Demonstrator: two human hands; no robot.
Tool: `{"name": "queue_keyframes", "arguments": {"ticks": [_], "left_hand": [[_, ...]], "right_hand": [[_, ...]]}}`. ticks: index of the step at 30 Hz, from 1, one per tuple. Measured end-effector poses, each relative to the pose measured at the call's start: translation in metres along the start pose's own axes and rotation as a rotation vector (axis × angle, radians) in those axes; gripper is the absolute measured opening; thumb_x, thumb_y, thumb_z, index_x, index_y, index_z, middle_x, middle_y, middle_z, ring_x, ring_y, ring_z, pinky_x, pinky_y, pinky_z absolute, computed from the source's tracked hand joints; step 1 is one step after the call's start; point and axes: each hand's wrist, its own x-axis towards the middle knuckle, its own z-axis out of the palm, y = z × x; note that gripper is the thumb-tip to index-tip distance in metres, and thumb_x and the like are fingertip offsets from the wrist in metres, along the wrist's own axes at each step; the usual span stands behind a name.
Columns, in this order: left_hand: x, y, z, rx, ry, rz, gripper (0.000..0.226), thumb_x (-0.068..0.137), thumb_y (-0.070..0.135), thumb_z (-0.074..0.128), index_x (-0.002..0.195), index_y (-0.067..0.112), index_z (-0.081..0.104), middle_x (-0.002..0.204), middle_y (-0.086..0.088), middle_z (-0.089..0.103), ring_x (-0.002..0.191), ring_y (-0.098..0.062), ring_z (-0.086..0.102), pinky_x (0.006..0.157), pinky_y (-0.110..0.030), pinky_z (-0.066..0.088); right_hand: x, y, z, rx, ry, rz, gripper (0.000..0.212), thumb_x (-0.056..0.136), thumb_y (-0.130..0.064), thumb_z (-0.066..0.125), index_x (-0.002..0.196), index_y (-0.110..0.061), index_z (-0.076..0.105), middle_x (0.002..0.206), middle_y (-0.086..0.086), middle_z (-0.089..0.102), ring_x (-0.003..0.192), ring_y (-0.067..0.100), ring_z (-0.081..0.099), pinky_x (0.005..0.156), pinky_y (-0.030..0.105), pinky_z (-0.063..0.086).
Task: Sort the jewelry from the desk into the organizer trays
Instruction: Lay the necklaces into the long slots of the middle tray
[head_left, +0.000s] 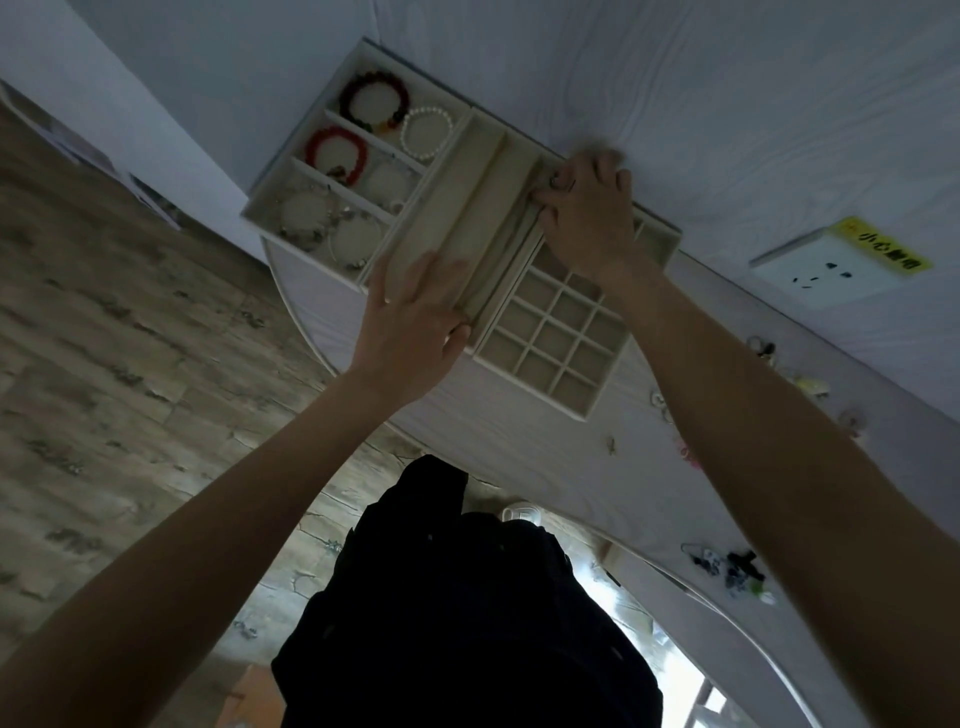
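Ring (558, 182) pinched in right hand (587, 218) fingers, directly over ring-roll tray (511, 192), slots running long away from the person. Left hand (415, 317) flat, fingers spread, holding nothing, steadying tray's near end.

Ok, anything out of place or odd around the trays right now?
Nothing spilled or damaged. The bracelet tray is filled in order; the grid tray looks empty. Loose jewelry still lies scattered on the desk. The left hand lies flat on the middle tray; the right hand pinches a ring.
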Motion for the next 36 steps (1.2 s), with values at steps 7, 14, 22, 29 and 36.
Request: {"name": "queue_keyframes", "arguments": {"ticks": [7, 14, 22, 29, 36], "left_hand": [[-0.003, 0.0, 0.0, 0.046, 0.022, 0.001, 0.043, 0.091, 0.038, 0.033, 0.087, 0.019, 0.071, 0.143, 0.0, 0.042, 0.133, -0.026, 0.036, 0.107, -0.059, 0.016], [-0.004, 0.001, 0.0, 0.065, 0.014, 0.0, 0.041, 0.093, 0.034, 0.039, 0.08, 0.015, 0.073, 0.143, 0.0, 0.045, 0.133, -0.027, 0.037, 0.109, -0.059, 0.013], [-0.005, 0.004, -0.002, 0.066, -0.048, -0.025, 0.034, 0.095, 0.033, 0.046, 0.089, 0.015, 0.074, 0.146, 0.001, 0.042, 0.138, -0.024, 0.031, 0.111, -0.057, 0.009], [-0.003, 0.003, -0.005, 0.076, -0.041, -0.031, 0.039, 0.096, 0.034, 0.04, 0.094, 0.015, 0.074, 0.144, 0.001, 0.044, 0.137, -0.022, 0.031, 0.112, -0.055, 0.007], [0.0, 0.001, -0.004, -0.063, 0.102, 0.024, 0.039, 0.091, 0.029, 0.038, 0.083, 0.009, 0.071, 0.11, -0.007, 0.066, 0.11, -0.029, 0.056, 0.097, -0.047, 0.039]], "right_hand": [[0.004, 0.002, 0.002, 0.014, 0.057, 0.002, 0.053, 0.085, -0.036, 0.028, 0.107, -0.013, 0.07, 0.112, 0.017, 0.054, 0.117, 0.038, 0.041, 0.092, 0.041, 0.027], [0.008, 0.002, 0.001, -0.022, 0.083, 0.0, 0.054, 0.085, -0.035, 0.027, 0.102, -0.011, 0.072, 0.106, 0.017, 0.057, 0.11, 0.035, 0.047, 0.097, 0.043, 0.028], [0.008, -0.003, 0.002, 0.039, 0.024, 0.073, 0.077, 0.077, -0.044, 0.006, 0.121, -0.013, 0.062, 0.123, 0.012, 0.051, 0.121, 0.031, 0.038, 0.102, 0.039, 0.022], [0.007, -0.004, 0.007, 0.082, 0.049, 0.085, 0.066, 0.084, -0.04, 0.016, 0.114, -0.006, 0.065, 0.117, 0.017, 0.055, 0.117, 0.038, 0.042, 0.096, 0.042, 0.029], [-0.002, 0.001, 0.005, 0.298, 0.158, 0.111, 0.037, 0.094, -0.024, 0.036, 0.117, -0.009, 0.06, 0.123, 0.012, 0.055, 0.118, 0.029, 0.045, 0.088, 0.036, 0.033]]}}
